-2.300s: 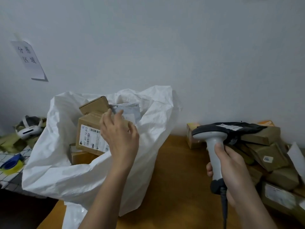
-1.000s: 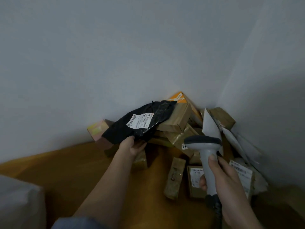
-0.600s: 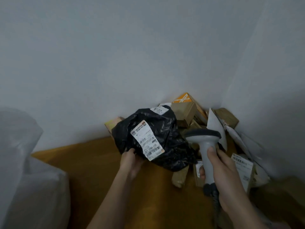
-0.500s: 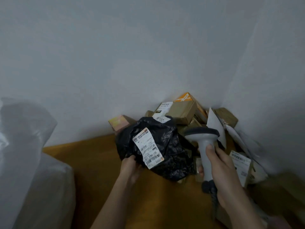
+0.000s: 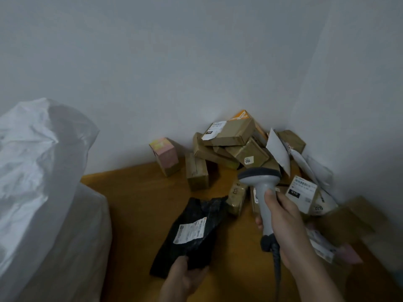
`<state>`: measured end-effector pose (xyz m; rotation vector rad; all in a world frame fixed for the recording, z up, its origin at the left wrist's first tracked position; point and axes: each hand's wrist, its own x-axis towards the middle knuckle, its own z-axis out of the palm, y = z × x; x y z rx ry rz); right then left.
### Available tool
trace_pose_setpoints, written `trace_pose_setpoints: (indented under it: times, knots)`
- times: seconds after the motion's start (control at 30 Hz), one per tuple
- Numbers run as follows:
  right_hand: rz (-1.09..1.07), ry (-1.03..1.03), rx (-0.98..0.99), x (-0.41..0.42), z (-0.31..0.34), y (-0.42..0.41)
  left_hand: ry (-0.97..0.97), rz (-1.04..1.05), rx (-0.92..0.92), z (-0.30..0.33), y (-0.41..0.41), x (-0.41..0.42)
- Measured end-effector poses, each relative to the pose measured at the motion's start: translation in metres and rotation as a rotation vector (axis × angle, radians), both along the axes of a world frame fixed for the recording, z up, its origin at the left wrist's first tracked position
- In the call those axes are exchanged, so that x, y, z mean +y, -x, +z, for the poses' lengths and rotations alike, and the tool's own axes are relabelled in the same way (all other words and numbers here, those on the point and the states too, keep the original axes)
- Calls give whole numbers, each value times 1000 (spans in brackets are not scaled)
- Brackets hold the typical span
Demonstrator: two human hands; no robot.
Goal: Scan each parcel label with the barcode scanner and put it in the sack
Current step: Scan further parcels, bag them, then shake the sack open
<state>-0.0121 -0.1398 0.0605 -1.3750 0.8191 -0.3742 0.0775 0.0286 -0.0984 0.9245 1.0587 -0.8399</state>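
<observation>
My left hand grips the near end of a black plastic mailer, held above the wooden table with its white label facing up. My right hand holds the grey barcode scanner by its handle, head up, just right of the mailer; its cord hangs down below my wrist. The white woven sack stands at the left, its inside hidden from here.
A heap of brown cardboard parcels and white mailers fills the table's far right corner against the walls. A small pink-topped box stands by the back wall. Bare wooden table lies between sack and heap.
My left hand pulled the black mailer off the heap and brought it down toward me, the label now facing up. The scanner stayed at the right. My head tilted down.
</observation>
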Motion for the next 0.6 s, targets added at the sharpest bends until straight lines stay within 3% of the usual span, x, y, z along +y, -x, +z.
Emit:
trace_pose_setpoints:
  times: [0.07, 0.1, 0.2, 0.27, 0.3, 0.37, 0.43, 0.6]
  knots:
    - [-4, -2, 5, 2, -2, 5, -12, -158, 19, -2, 10, -2]
    - [-7, -8, 7, 3, -4, 7, -130, -261, -53, -5, 14, -3]
    - [-19, -14, 26, 5, -9, 13, -601, -513, -486, -21, 8, 5]
    - [-25, -11, 50, 5, -15, 17, -852, -811, -785, -41, 0, 16]
    - [-28, -10, 63, 4, -17, 19, -928, -1006, -817, -48, -2, 22]
    - [-37, -11, 81, 3, -22, 23, -953, -1343, -727, -72, -3, 37]
    - [-47, -3, 98, 2, -27, 26, -825, -1579, -642, -85, 3, 47]
    - [-58, 7, 130, -2, -35, 25, -806, -1738, -657, -82, 30, 38]
